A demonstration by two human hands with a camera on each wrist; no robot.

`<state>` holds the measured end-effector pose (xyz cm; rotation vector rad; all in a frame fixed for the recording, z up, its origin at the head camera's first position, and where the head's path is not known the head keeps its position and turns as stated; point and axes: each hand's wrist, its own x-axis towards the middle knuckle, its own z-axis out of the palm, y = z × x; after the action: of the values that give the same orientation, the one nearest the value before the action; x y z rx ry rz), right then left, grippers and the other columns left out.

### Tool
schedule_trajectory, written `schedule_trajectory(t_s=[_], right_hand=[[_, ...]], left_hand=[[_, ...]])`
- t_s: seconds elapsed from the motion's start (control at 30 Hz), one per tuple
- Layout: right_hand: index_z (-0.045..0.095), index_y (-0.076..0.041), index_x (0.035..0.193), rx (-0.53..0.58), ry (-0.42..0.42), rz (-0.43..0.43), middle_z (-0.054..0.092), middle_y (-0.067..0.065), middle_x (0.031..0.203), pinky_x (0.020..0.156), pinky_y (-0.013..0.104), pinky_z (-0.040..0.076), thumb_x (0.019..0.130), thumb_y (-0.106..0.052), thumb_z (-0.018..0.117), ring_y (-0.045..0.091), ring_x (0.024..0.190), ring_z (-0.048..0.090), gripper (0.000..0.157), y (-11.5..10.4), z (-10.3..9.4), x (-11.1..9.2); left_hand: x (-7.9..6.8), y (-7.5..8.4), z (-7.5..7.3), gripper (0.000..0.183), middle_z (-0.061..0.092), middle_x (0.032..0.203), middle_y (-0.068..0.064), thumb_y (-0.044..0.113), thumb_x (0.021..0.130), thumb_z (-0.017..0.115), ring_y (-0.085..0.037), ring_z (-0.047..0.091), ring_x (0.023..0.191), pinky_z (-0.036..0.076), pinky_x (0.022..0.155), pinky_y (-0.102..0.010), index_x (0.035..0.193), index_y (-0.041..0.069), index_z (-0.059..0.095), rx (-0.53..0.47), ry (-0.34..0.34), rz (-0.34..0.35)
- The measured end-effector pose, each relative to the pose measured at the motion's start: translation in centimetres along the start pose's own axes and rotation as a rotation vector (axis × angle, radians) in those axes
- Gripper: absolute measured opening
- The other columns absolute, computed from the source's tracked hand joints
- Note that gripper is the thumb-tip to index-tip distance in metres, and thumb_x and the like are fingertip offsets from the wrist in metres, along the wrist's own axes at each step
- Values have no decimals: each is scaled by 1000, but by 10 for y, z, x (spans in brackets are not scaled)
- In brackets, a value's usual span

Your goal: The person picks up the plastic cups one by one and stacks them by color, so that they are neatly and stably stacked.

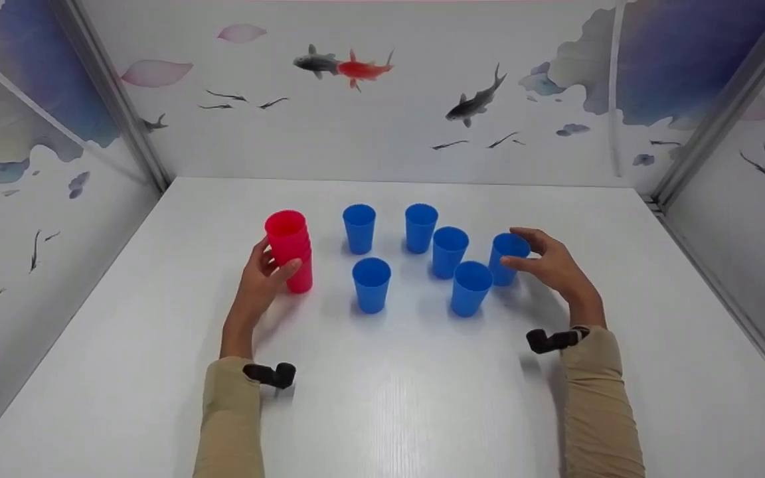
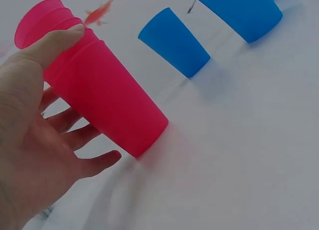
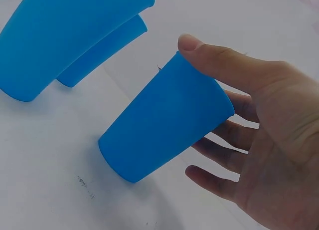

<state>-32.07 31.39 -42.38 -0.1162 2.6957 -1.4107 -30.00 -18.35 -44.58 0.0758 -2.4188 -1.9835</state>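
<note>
Two khaki sleeves [image 1: 230, 418] reach across the white desk [image 1: 389, 398], each with a black wrist camera [image 1: 269, 376]. The left hand [image 1: 254, 287] curls thumb and fingers round a stack of red cups [image 1: 291, 244], upright at the left of the group, its little finger apart from it. The right hand [image 1: 555, 267], partly closed, holds the rightmost blue cup [image 1: 503, 273] near its rim between thumb and fingers. Two front blue cups [image 1: 370, 292] stand between the hands; slightly beyond sits a middle blue cup [image 1: 447, 259], then two back blue cups [image 1: 358, 236]. A fish-printed wall [image 1: 382, 133] rises behind.
</note>
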Motion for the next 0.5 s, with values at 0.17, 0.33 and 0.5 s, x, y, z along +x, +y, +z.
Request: schedule_trajectory(t_s=[0.17, 0.33, 0.5], right_hand=[[32, -16, 157, 22, 10, 1, 31, 16, 163, 120, 66, 24, 89, -45, 73, 42, 152, 24, 84, 0, 1, 0], [32, -15, 157, 42, 11, -13, 31, 17, 163, 120, 64, 25, 89, -46, 73, 42, 151, 27, 85, 3, 2, 0], [30, -16, 158, 34, 8, -8, 29, 17, 164, 119, 65, 26, 88, -48, 73, 43, 150, 27, 87, 4, 3, 2]], left_hand=[[-8, 19, -7, 90, 36, 161, -6, 40, 90, 73, -23, 39, 147, 44, 114, -42, 160, 22, 20, -60, 63, 136], [-17, 41, -13, 81, 43, 156, -3, 35, 93, 71, -19, 44, 143, 47, 112, -38, 159, 22, 25, -70, 116, 233], [-30, 63, -15, 72, 48, 153, -3, 30, 95, 67, -19, 46, 142, 46, 112, -39, 157, 20, 30, -67, 165, 331]])
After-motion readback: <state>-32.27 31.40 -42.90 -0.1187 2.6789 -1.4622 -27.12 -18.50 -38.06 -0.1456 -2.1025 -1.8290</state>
